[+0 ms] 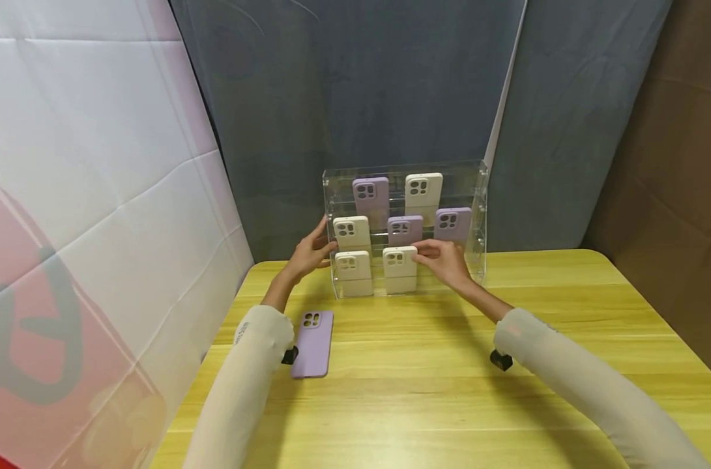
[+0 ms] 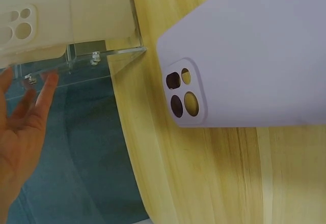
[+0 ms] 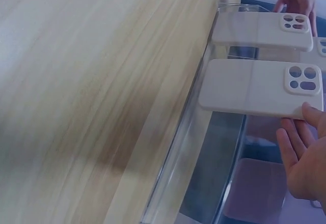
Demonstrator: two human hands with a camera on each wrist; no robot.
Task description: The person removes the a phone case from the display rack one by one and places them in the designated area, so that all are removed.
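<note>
At the far left hangs a white fabric wall (image 1: pixel 109 137) with visible creases. Beside the left sleeve (image 1: pixel 238 384), a lilac phone case (image 1: pixel 314 345) lies flat on the worktop (image 1: pixel 414 404), which has yellowish wood grain. This case is matt and smooth, with rounded corners, and wood shows through some of its lens holes, so I judge it a hollow shell. It is the only case off the rack, so probably it is the part that is left.

The left hand (image 1: pixel 309 256) is at the left wall of the clear acrylic display rack (image 1: pixel 463 185); its grip is apart, the fingers spread and seeming to touch this wall. The rack is glossy, stepped, and joined by small metal fasteners (image 2: pixel 96 58).

Seven cases are on the rack, which looks like most of the work done. From left: two off-white ones, one above the other, then a lilac one in the top row. Next, in the bottom row, is the off-white phone case (image 1: pixel 401 271) now being handled, with a lilac one behind it. Then come an off-white one on top and a lilac one at right.

The right hand (image 1: pixel 446 260) has its grip clamped on the handled case, thumb and fingers pinching its upper right edge. Its lower end seems to stand on the bottom shelf; whether it is fully seated, I cannot tell.
</note>
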